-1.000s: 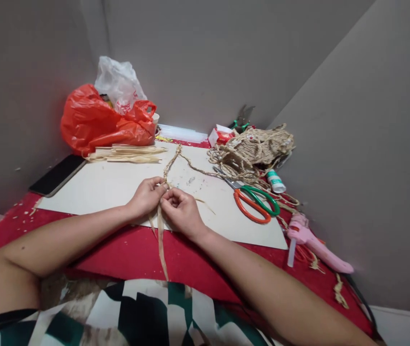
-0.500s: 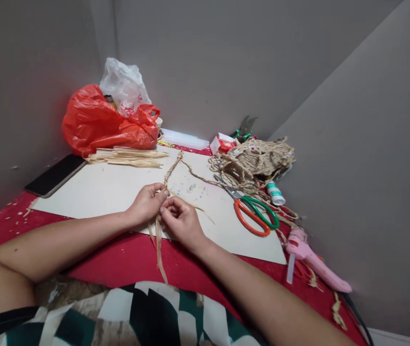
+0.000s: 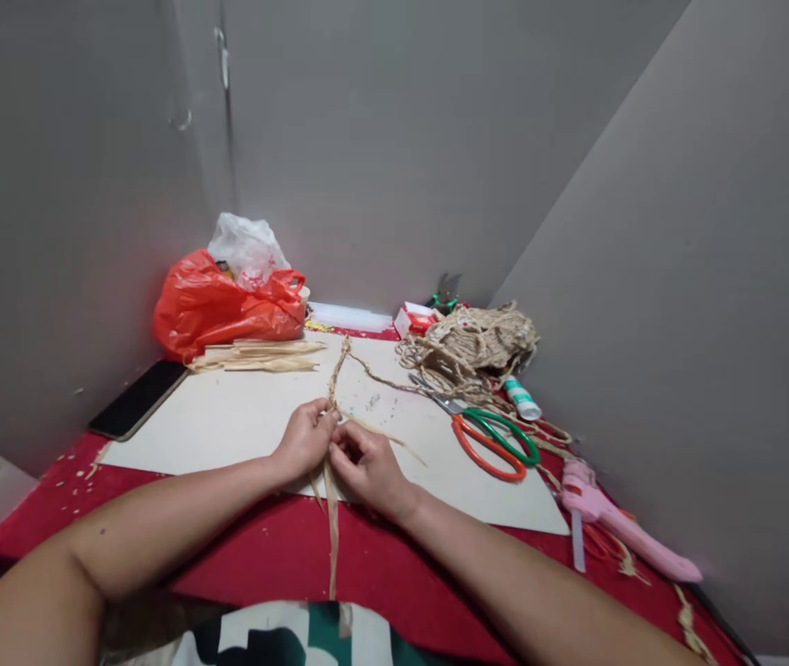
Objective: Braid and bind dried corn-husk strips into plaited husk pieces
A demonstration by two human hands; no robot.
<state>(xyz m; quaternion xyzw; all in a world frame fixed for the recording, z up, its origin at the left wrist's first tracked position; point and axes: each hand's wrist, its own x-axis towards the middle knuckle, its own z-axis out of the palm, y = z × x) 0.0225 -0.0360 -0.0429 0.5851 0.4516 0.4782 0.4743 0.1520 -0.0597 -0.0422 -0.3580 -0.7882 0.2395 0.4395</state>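
A thin braided straw cord [image 3: 336, 375] lies on the white board [image 3: 228, 421], its lower end pinched in my left hand [image 3: 307, 439]. Loose flat strands [image 3: 333, 546] hang from under the hands over the board's front edge. Close against it on the right, my right hand [image 3: 370, 467] has its fingers closed on the strands. Another strand [image 3: 394, 438] sticks out to the right above my right hand. From the top of the braid, a twisted cord [image 3: 384, 379] runs right to the rope bundle [image 3: 487, 338].
Scissors [image 3: 491, 439], a glue stick [image 3: 523, 398] and a pink glue gun [image 3: 616, 523] lie at the right. At the left are a phone [image 3: 139, 400], straw strips [image 3: 255, 356] and a red plastic bag [image 3: 220, 305]. Grey walls enclose the red table [image 3: 241, 546].
The camera view has tilted up, so the table things appear lower. Both hands stay together at the lower end of the braid, with little visible change in their grip.
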